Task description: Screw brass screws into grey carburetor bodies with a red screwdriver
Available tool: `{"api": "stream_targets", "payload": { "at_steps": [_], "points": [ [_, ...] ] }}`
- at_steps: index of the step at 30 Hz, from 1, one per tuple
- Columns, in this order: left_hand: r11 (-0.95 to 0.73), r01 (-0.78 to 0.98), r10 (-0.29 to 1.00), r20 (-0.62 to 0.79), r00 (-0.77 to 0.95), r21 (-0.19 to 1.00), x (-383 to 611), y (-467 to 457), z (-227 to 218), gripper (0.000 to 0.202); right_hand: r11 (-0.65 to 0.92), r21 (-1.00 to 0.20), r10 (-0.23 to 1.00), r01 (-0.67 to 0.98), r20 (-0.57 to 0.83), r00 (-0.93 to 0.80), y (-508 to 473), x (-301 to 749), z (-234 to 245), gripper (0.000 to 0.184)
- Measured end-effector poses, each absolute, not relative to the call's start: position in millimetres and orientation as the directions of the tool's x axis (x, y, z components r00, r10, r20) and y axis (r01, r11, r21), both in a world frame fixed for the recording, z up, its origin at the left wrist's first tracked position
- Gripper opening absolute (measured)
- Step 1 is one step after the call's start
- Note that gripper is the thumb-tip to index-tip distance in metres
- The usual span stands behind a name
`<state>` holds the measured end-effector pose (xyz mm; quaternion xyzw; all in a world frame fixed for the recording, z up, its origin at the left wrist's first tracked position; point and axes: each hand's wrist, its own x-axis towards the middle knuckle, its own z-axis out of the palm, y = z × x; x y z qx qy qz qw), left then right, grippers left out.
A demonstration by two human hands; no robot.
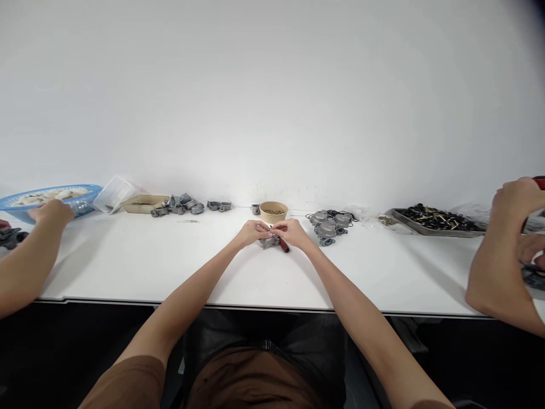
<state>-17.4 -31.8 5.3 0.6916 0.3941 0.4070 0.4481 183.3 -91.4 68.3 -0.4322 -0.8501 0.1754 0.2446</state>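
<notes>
My left hand [252, 232] and my right hand [292, 232] meet over the middle of the table, fingertips pinched close together. Whatever small piece lies between the fingertips is too small to make out. Right beneath the fingers is a grey metal housing [268, 244], partly hidden by them. A red handle [284, 246], of what looks like a screwdriver, slants out below my right hand; its other end is covered. Just behind my hands stands a tan bowl [273, 217] with many small brass-coloured pieces inside.
Grey housings with black cords [327, 228] lie right of my hands; loose grey castings [183, 203] lie left. A dark tray [419, 228] holds black and brass parts. A blue basket [87, 200] and a tan tray [145, 205] stand left. Co-workers' arms [32, 261] reach in at both sides.
</notes>
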Motion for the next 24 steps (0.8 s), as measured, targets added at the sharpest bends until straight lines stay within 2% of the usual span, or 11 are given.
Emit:
{"api": "stream_targets", "payload": {
  "at_steps": [4, 6, 9, 11, 13, 18, 21, 24],
  "points": [
    [-0.268, 0.150, 0.918, 0.205, 0.340, 0.952, -16, -28, 1, 0.034, 0.587, -0.510, 0.803, 0.628, 0.267, -0.533, -115, 195, 89, 0.032],
    [-0.256, 0.134, 0.927, 0.204, 0.314, 0.957, -16, -24, -2, 0.034, 0.594, -0.508, 0.798, 0.623, 0.275, -0.536, -132, 240, 117, 0.052],
    [-0.247, 0.123, 0.937, 0.205, 0.282, 0.961, -16, -20, -7, 0.033, 0.643, -0.496, 0.759, 0.584, 0.305, -0.576, -153, 361, 177, 0.023],
    [-0.240, 0.121, 0.940, 0.199, 0.276, 0.963, -17, -19, -8, 0.033, 0.665, -0.474, 0.742, 0.578, 0.328, -0.584, -159, 445, 213, 0.017],
    [-0.233, 0.114, 0.940, 0.194, 0.280, 0.966, -17, -19, -8, 0.032, 0.694, -0.438, 0.720, 0.571, 0.419, -0.554, -157, 505, 232, 0.018],
    [-0.215, 0.100, 0.939, 0.177, 0.296, 0.972, -17, -24, -4, 0.029, 0.732, -0.329, 0.669, 0.597, 0.515, -0.536, -145, 533, 230, 0.030],
    [-0.205, 0.111, 0.941, 0.165, 0.295, 0.973, -16, -27, -2, 0.026, 0.756, -0.283, 0.616, 0.590, 0.612, -0.496, -142, 530, 226, 0.030],
    [-0.191, 0.123, 0.947, 0.150, 0.285, 0.974, -15, -28, -1, 0.026, 0.761, -0.261, 0.592, 0.594, 0.653, -0.472, -141, 536, 228, 0.029]
  ]
}}
